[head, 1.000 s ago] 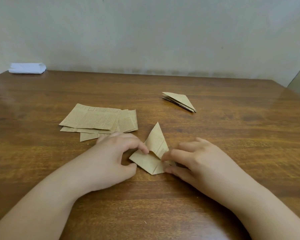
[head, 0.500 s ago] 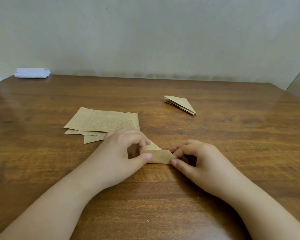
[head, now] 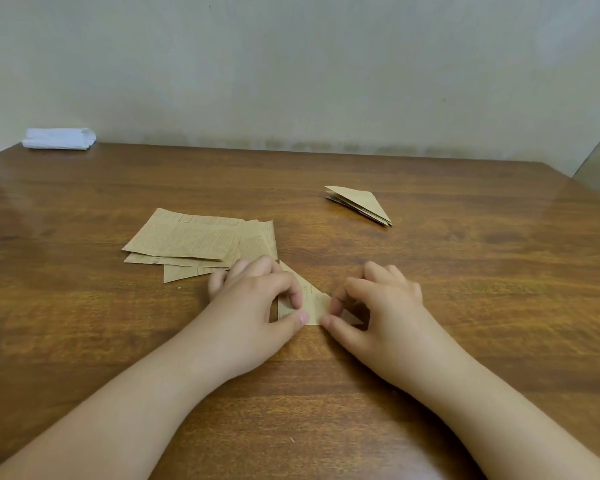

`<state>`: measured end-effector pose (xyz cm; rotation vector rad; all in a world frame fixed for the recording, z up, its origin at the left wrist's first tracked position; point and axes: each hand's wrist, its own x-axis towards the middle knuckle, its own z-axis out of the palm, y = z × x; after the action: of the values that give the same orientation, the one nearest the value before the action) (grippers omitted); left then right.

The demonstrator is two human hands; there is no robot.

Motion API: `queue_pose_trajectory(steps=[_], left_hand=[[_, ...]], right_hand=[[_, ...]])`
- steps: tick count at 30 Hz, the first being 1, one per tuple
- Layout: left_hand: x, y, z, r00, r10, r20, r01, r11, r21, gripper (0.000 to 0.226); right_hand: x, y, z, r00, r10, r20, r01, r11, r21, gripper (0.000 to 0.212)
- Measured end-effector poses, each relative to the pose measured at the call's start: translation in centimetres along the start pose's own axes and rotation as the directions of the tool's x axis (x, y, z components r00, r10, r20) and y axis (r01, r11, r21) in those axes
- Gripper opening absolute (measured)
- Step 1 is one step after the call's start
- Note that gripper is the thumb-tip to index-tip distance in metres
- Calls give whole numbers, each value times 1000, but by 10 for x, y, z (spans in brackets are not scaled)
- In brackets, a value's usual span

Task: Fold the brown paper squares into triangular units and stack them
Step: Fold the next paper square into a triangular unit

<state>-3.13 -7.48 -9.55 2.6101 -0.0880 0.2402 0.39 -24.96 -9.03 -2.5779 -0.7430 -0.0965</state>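
1. Brown polished wooden table (head: pixel 430 289): framing sits a bit lower than half a second ago, with more wall above it; nothing lying on it has shifted.
2. Loose pile of flat brown printed paper squares (head: pixel 191 239): same spot, left of centre, just behind the left hand.
3. Small stack of folded brown paper triangles (head: pixel 361 204): unchanged, far right of centre, well apart from the hands.
4. Half-folded brown paper piece (head: pixel 314 304): flat on the table between both hands; more of its surface shows than before.
5. Left hand (head: pixel 257 303): fingers curled, thumb and forefinger pinching the piece's left part.
6. Right hand (head: pixel 381 306): fingers curled, thumb and fingertips pinching the right edge.
7. White folded cloth (head: pixel 59 138): far left corner.
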Motion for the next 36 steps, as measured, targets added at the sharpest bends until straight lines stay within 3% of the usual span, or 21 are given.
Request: queue_pose_trajectory(steps=[11, 16, 20, 24, 27, 29, 31, 33, 36], left_hand=[[-2, -9, -14, 989, -100, 107, 107, 992, -61, 8], [-1, -6, -14, 990, -100, 97, 102, 995, -10, 13], [-1, -4, -13, 989, -119, 86, 119, 993, 0, 24], [-1, -3, -15, 991, -133, 28, 133, 991, 4, 38], [-1, -4, -19, 981, -185, -62, 182, 982, -51, 35], [1, -9, -22, 958, -226, -176, 201, 968, -147, 33], [1, -12, -25, 921, -284, -265, 221, 944, -243, 40], [0, -10, -28, 917, -328, -226, 262, 924, -277, 40], [-1, -3, -25, 970, -234, -66, 212, 947, -240, 27]], right_hand=[[-3, 14, -20, 971, 204, 124, -214, 974, 72, 16], [-3, 7, -13, 979, 195, 54, -196, 981, 14, 13], [-2, 1, -13, 976, 188, 111, -191, 981, 18, 17], [-4, 1, -17, 982, 147, 118, -166, 971, 175, 13], [-5, 2, -20, 994, 87, 64, -104, 930, 353, 15], [-4, 10, -21, 996, -15, -86, 37, 963, 267, 20], [-2, 17, -21, 979, -158, -128, 166, 984, 56, 23], [-1, 24, -18, 965, -257, -46, 254, 965, -68, 31], [-2, 25, -16, 967, -254, 18, 254, 962, -104, 43]])
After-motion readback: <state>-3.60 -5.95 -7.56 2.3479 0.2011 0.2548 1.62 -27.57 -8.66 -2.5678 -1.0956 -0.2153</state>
